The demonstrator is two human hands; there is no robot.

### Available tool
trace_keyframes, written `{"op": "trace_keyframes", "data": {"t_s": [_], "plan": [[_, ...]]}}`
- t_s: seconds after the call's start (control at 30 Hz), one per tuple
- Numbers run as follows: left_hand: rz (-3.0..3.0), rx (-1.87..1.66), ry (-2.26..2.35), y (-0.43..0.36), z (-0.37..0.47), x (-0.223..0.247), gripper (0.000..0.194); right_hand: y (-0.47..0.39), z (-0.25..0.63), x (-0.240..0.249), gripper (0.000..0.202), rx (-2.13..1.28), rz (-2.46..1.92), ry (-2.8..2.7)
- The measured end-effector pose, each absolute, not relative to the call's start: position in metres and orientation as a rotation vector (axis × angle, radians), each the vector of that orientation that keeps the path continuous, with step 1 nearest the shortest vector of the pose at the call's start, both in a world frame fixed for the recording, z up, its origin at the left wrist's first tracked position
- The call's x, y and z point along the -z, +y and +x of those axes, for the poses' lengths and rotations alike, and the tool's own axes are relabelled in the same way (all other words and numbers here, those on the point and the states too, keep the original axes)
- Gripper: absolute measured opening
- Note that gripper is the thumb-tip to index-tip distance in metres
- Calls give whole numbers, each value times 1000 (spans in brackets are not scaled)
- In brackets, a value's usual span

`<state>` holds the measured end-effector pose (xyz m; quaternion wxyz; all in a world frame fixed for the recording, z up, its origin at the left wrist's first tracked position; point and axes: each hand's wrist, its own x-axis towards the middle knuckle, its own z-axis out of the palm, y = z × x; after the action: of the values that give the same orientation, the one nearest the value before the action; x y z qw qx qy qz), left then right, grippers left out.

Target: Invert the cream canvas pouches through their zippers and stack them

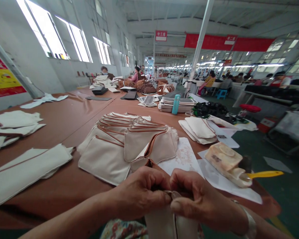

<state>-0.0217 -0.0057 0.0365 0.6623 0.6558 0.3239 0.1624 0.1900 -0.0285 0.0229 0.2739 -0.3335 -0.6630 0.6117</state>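
With left hand (142,191) and right hand (204,200) close together, we pinch the cream piece (159,224) by its upper edge at the brown table's (72,119) near side, apparently to keep that edge steady, while stacked cream panels (104,159) lie ahead, probably for easy reach.

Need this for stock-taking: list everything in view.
Table: one, brown, foreground
Sewn pieces: many, cream and brown, table centre
Side pieces: several, cream, table left
Stacked pieces: several, cream, table right
Bottle: one, blue, beyond them
Sheets: several, white, table right
Container: one, stained cream, table right
Handle: one, yellow, at container
Flat pieces: several, dark grey, far table
Bundles: several, brown, far table
Heap: one, black, right of bottle
Stool: one, blue, floor
Banners: several, red, overhead
Windows: several, white, left wall
Co-workers: several, mixed clothing, background
Held piece: one, cream, foreground
Left hand: one, bare, pinching it
Right hand: one, bare, likewise
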Motion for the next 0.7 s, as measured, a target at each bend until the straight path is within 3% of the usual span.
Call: {"op": "trace_keyframes", "data": {"t_s": [0.2,0.4,0.47,0.6,0.7], "plan": [[1613,-332,798,-5,-20,-39,12,-31,182,-16,13,-1357,-1123,-1890],[1442,-336,816,-1,-22,-30,8,-35,182,-9,8,-1250,-1062,-1850],[1319,-347,757,2,-23,-26,15,-34,184,-5,10,-1212,-964,-1870],[1196,-429,682,5,-22,-17,50,-32,187,0,13,-1058,-749,-1975],[1227,-364,696,6,-22,-12,51,-31,188,-1,14,-910,-737,-2059]]}}
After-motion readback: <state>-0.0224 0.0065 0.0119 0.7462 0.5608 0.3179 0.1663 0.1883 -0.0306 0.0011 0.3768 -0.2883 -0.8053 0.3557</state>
